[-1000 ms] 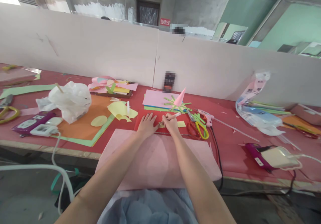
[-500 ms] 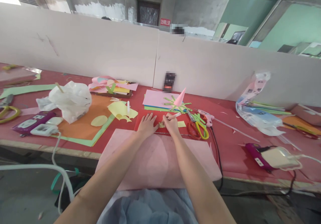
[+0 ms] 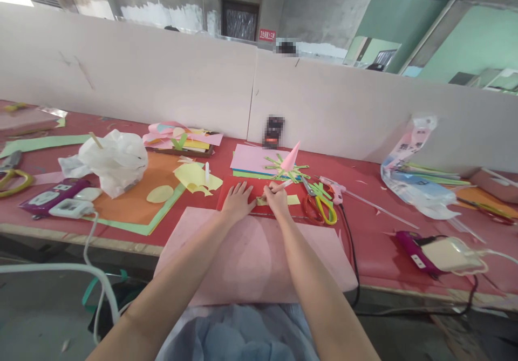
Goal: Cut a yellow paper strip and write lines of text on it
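My left hand [image 3: 238,201] lies flat with its fingers spread on a red sheet [image 3: 226,189]. Beside it, my right hand [image 3: 277,197] is closed around a white pen [image 3: 286,183], over a small yellow paper strip [image 3: 292,200] on the same sheet. The pen's tip is hidden by the fingers. Just right of that hand lie scissors [image 3: 324,210] with red and yellow handles, among light green paper strips [image 3: 321,192]. Behind the hands, a pink paper cone [image 3: 290,157] stands on a star of green strips [image 3: 279,168], over stacked coloured paper [image 3: 246,158].
A pink glue gun [image 3: 335,191] with a black cord lies to the right. Orange sheets [image 3: 121,210], a crumpled white plastic bag [image 3: 115,158] and a purple power strip [image 3: 56,199] are on the left. Another power strip [image 3: 418,253] sits near the right front edge. A white partition [image 3: 182,80] runs behind.
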`<state>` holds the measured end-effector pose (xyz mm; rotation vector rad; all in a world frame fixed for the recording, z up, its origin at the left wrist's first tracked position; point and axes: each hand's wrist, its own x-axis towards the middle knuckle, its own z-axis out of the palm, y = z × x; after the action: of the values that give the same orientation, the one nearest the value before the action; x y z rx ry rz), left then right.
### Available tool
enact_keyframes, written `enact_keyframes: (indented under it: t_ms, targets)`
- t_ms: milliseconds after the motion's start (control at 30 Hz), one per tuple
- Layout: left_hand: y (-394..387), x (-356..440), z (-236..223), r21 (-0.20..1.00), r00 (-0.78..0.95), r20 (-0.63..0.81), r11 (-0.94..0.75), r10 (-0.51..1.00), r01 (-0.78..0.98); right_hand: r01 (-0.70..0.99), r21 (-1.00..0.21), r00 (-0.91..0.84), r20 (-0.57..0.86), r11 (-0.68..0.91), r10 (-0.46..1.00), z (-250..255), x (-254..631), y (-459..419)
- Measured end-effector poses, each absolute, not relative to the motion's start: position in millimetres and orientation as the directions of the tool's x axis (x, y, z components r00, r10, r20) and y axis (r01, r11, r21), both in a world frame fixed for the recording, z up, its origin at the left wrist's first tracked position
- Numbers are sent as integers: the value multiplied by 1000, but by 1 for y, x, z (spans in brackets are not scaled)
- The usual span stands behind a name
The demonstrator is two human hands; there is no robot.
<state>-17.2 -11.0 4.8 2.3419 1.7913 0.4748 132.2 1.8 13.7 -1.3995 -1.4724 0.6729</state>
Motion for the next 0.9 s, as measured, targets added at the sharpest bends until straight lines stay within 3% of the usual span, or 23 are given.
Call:
enact_keyframes:
  t_ms: [600, 900]
  targets:
    - [-13, -17, 9, 260, 242, 118, -265, 963, 929, 455, -864, 142, 309, 215, 940, 11, 133, 4]
    - [-12, -16, 8, 262, 237, 114, -260, 965, 929, 410, -898, 155, 242, 161, 958, 13, 131, 2]
